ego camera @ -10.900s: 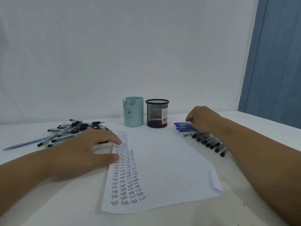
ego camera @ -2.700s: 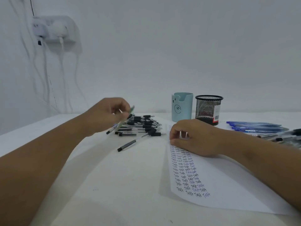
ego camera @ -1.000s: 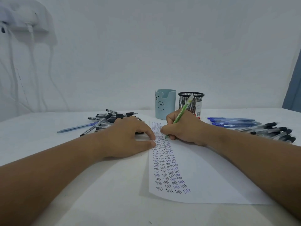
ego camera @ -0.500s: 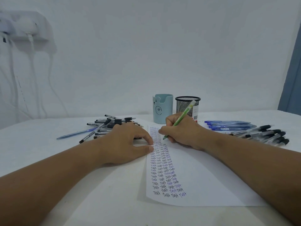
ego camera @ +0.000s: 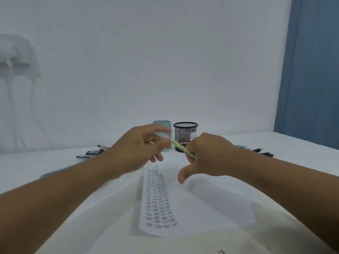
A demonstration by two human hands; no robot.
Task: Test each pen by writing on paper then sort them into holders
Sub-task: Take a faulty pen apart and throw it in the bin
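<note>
Green pen point(ego camera: 181, 148) between both hands

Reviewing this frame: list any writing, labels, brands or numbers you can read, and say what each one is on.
Nothing can be read with certainty.
Paper: columns of one short handwritten word, repeated, too blurred to read.
Black mesh holder: something reddish low inside or behind the mesh, no legible print.
Teal holder: mostly hidden by the left hand, no text visible.
Green pen in the right hand: no readable print.
</note>
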